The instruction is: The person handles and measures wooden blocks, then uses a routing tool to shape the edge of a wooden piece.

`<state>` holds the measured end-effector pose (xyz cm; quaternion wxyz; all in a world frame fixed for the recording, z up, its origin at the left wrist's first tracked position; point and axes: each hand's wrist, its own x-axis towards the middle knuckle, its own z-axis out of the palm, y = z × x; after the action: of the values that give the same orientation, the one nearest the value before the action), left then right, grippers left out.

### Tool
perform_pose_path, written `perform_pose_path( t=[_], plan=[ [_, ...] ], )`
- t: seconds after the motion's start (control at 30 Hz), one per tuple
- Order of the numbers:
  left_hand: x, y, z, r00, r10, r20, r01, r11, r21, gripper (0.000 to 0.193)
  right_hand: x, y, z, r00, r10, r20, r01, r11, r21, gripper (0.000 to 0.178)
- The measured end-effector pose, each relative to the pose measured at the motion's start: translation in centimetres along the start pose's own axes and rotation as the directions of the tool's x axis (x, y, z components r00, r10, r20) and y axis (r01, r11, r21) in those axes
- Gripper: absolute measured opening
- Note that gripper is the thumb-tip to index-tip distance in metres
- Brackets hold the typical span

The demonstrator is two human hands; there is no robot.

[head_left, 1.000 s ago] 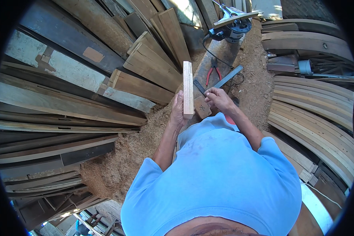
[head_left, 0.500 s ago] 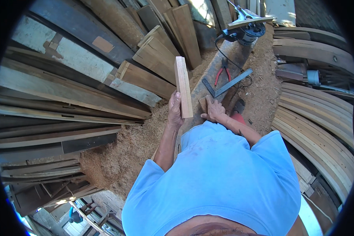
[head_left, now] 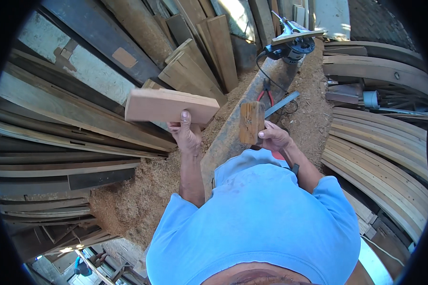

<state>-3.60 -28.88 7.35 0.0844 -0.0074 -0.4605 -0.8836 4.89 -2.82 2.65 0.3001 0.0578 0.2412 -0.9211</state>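
Note:
My left hand [head_left: 187, 137] is closed on a short, pale wooden board [head_left: 169, 106], thumb across its broad face. The board is raised and turned nearly crosswise, its wide side facing up. In my right hand [head_left: 277, 137] is a small, darker brown wooden block [head_left: 251, 122], gripped at its right edge and held upright with marks on its face. Behind that block lies a metal square [head_left: 283, 103], partly hidden by it. A pair of red-handled pliers [head_left: 266, 94] rests just beyond on the narrow wooden bench [head_left: 223, 142].
A corded power tool [head_left: 297, 45] with a wooden piece on it stands at the bench's far end. Boards [head_left: 190, 71] lean along the left and far side. Stacked curved planks [head_left: 380, 142] line the right. Sawdust [head_left: 152, 190] covers the ground.
My left hand has tilted the board from upright to crosswise, its broad face now showing. My right hand has lifted the small block off the bench and turned its face up.

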Motion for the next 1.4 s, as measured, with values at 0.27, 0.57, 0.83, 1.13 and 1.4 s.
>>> perform_pose_path(
  t=[0.27, 0.57, 0.83, 1.13, 1.4],
  plan=[
    [-2.8, -3.5, 3.4, 0.875, 0.199, 0.442, -0.295, 0.942, 0.161, 0.052, 1.1, -2.8, 6.2, 0.969, -0.213, 0.125, 0.182, 0.958, 0.22, 0.073],
    [-4.2, -0.9, 2.7, 0.728, -0.132, 0.673, -0.347, 0.776, 0.527, 0.06, 0.2, -2.7, 5.9, 0.971, -0.233, -0.058, 0.235, 0.972, 0.022, 0.077],
    [-1.3, 2.7, 2.7, 0.492, -0.168, 0.854, -0.511, 0.739, 0.439, 0.064, -1.2, -2.3, 9.2, 0.961, -0.274, -0.034, 0.272, 0.96, -0.065, 0.08],
    [-2.9, 1.2, 5.1, 0.817, -0.102, 0.567, -0.093, 0.948, 0.304, 0.065, -1.8, -2.5, 9.1, 0.947, -0.315, 0.068, 0.321, 0.934, -0.157, 0.086],
    [-3.1, -1.6, 6.1, 0.865, -0.395, 0.309, 0.34, 0.915, 0.218, 0.056, 0.3, -1.5, 10.1, 0.921, -0.391, -0.006, 0.322, 0.768, -0.553, 0.063]
  ],
)
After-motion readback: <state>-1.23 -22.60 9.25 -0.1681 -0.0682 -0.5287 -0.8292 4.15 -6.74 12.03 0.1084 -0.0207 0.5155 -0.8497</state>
